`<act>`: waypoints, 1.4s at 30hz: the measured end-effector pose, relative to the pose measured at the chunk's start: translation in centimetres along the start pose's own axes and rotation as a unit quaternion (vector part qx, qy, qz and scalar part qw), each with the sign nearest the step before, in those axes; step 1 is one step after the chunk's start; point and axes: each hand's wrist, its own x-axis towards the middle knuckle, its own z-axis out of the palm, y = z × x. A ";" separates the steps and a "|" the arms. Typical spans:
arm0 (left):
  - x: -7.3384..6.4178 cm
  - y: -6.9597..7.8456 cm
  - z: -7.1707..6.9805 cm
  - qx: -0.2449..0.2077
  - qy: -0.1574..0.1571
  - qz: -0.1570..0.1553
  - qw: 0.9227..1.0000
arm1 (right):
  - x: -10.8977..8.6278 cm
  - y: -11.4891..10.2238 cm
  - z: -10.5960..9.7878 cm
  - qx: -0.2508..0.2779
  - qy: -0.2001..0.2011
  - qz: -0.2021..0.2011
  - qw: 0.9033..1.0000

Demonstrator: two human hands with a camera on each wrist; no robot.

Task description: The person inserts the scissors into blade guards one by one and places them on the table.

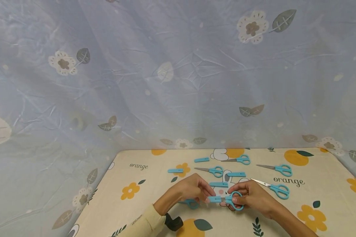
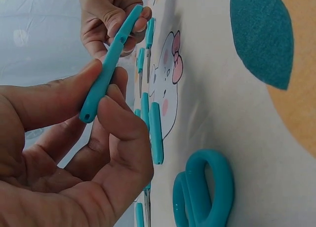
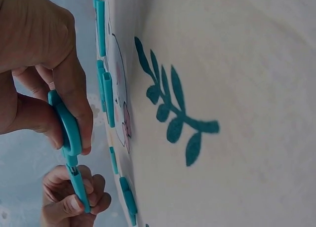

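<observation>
My left hand [image 1: 192, 188] pinches a light blue scissors cap [image 1: 214, 199] between thumb and fingers. Opposite it, my right hand [image 1: 253, 196] holds a pair of blue-handled scissors [image 3: 70, 128] by the finger loops. The blades point into the cap's mouth, and a short stretch of metal shows between cap and handles in the head view. Both things are held above the table, end to end. Below my left wrist lies another pair of scissors [image 2: 224, 187], its blades mostly hidden by the hand in the head view. A loose cap [image 1: 219, 184] lies just beyond the hands.
Farther back lie more caps [image 1: 201, 159] and several uncapped scissors [image 1: 216, 171], blades pointing left. One pair [image 1: 279, 191] sits close beside my right hand. A patterned cloth [image 1: 106, 210] covers the table, and a pale floral curtain [image 1: 178, 108] hangs behind it.
</observation>
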 end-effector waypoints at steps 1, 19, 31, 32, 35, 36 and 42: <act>0.0 0.0 0.0 -0.002 0.000 -0.002 1.000 | 0.0 0.0 0.0 -0.002 0.001 -0.002 1.000; 0.3 0.2 0.6 0.008 0.011 -0.002 1.000 | 0.2 0.1 0.1 -0.006 0.005 -0.016 1.000; 0.5 0.2 0.9 0.017 0.028 -0.009 0.999 | 0.3 0.0 0.6 -0.019 0.008 -0.041 0.999; 0.5 0.2 1.0 0.017 0.030 -0.009 0.999 | 0.3 0.1 0.6 -0.020 0.008 -0.043 0.999; 0.5 0.4 1.1 0.023 0.034 -0.005 0.999 | 0.3 0.1 0.5 -0.015 0.005 -0.041 0.999; 0.5 0.4 1.2 0.026 0.035 -0.003 0.999 | 0.3 0.1 0.5 -0.011 0.004 -0.039 0.999; 0.6 0.4 1.5 0.037 0.037 0.005 0.999 | 0.3 0.2 0.6 0.003 0.007 -0.022 1.000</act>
